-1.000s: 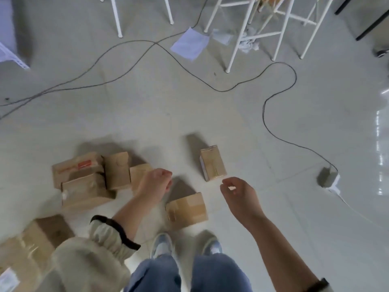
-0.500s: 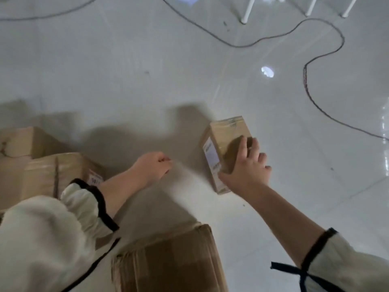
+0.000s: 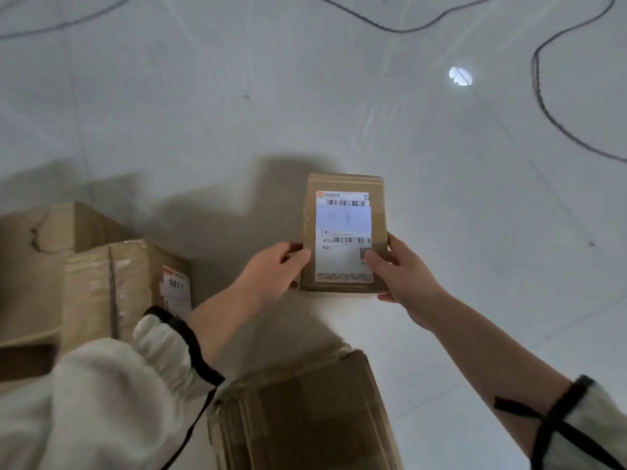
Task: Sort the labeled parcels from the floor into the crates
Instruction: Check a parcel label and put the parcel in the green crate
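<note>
Head view: small brown parcel (image 3: 343,234) held between both hands over the pale floor (image 3: 237,96), white shipping label (image 3: 339,262) facing up, barcodes and handwritten characters legible. Left hand (image 3: 271,276) pinches the left edge, fingers curled, thumb on the top face. Right hand (image 3: 403,279) grips the right edge, thumb laid on the label's lower corner; its other fingers are hidden beneath. Taped box (image 3: 112,286) with a side label sits left, touching a larger box (image 3: 40,252) behind it. Worn carton (image 3: 305,418) lies nearest the camera. Black cable (image 3: 543,106) loops at far right.
</note>
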Available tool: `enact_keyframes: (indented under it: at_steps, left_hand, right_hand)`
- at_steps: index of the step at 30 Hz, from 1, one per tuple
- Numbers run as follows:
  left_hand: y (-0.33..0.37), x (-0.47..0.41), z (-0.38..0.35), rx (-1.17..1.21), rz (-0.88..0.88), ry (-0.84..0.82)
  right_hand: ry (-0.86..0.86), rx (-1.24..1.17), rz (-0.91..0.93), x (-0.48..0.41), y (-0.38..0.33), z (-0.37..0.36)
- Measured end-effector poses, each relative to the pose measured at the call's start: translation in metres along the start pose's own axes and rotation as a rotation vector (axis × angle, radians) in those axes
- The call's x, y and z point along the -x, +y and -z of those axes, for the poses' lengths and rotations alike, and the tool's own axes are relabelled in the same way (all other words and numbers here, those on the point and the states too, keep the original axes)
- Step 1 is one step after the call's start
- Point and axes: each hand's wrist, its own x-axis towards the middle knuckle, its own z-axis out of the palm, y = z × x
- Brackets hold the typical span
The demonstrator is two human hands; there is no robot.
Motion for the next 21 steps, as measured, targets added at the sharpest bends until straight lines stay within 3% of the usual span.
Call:
enact_keyframes:
  at_steps: [16, 21]
  left_hand:
    - [-0.01, 0.008, -0.01, -0.015, -0.077, 0.055]
    - [-0.009, 0.004, -0.011, 0.02, -0.014, 0.092]
  right_hand:
    - [-0.001, -0.047, 0.002, 0.001, 0.002, 0.0]
    - [0.024, -0.073, -0.047, 0.001, 0.002, 0.0]
